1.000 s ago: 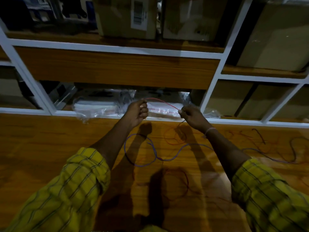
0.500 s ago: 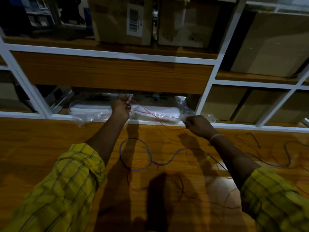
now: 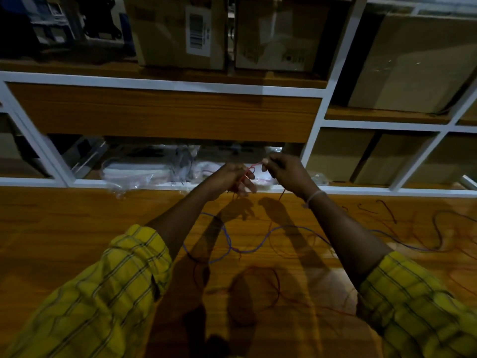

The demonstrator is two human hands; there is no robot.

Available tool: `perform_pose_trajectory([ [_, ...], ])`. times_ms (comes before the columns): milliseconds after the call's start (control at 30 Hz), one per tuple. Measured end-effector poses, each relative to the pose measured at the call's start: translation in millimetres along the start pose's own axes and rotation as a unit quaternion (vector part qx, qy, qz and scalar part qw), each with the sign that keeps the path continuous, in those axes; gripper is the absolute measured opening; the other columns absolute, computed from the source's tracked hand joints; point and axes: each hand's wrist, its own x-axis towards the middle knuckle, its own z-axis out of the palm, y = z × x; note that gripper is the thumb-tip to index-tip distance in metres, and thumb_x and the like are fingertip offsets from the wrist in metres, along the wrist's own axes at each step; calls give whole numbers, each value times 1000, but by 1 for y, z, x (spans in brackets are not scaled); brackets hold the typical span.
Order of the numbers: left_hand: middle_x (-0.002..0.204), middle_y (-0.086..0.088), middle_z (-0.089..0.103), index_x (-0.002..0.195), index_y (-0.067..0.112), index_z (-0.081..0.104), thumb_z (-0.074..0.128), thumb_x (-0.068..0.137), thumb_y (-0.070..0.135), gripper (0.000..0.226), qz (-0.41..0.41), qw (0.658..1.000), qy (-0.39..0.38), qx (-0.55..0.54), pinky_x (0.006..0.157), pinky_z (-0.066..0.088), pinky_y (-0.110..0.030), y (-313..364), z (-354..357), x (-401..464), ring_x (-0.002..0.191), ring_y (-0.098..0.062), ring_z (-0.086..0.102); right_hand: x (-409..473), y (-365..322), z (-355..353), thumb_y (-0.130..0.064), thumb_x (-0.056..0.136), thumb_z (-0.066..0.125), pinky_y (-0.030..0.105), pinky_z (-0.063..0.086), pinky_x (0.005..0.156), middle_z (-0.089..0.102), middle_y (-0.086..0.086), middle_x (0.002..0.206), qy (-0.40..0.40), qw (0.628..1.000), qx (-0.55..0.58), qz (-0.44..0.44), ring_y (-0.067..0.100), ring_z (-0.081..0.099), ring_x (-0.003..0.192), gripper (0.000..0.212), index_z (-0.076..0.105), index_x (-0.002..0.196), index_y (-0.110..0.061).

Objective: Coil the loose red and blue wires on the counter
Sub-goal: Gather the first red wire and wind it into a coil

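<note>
I have the red wire pinched between my two hands at the far edge of the counter: my left hand has it looped about partly curled fingers, my right hand nips it between thumb and fingertips. The rest trails down onto the wood nearer me, crossing the blue wire, which lies loose in curves running off right. Pulling more in could drag blue along and knot them. The light is dim; shelves with cardboard boxes and plastic bags stand beyond.
</note>
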Motion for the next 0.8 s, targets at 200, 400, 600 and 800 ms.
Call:
perform_pose_trajectory([
  [200, 64, 5, 35, 93, 9, 62, 40, 110, 38, 40, -26, 998, -58, -24, 44, 14, -25, -3, -9, 7, 49, -8, 25, -1, 24, -8, -37, 101, 63, 31, 47, 64, 69, 9, 80, 2, 998, 11, 57, 16, 61, 70, 33, 73, 90, -7],
  [400, 56, 11, 31, 81, 20, 46, 39, 111, 26, 31, -29, 982, 2, -184, 37, 15, -18, 4, -34, 4, 40, -2, 24, -7, 57, -22, -34, 103, 61, 19, 34, 48, 58, -8, 68, 14, 988, 94, 122, 4, 45, 53, 32, 70, 90, -6],
  [600, 45, 8, 31, 77, 18, 41, 29, 113, 26, 39, -14, 887, 115, -447, 30, 18, -18, -11, -97, 3, 41, -6, 11, -33, 115, -48, -32, 107, 50, 27, 36, 57, 61, 3, 83, 30, 981, -41, 188, 14, 49, 66, 32, 69, 92, -11],
  [800, 46, 6, 36, 78, 15, 43, 31, 111, 16, 35, -2, 878, 149, -455, 30, 20, -18, -12, -80, 10, 31, -5, 28, -28, 97, -20, -28, 102, 58, 34, 54, 81, 68, 8, 101, -143, 887, -432, 76, 21, 66, 90, 19, 73, 102, -16],
])
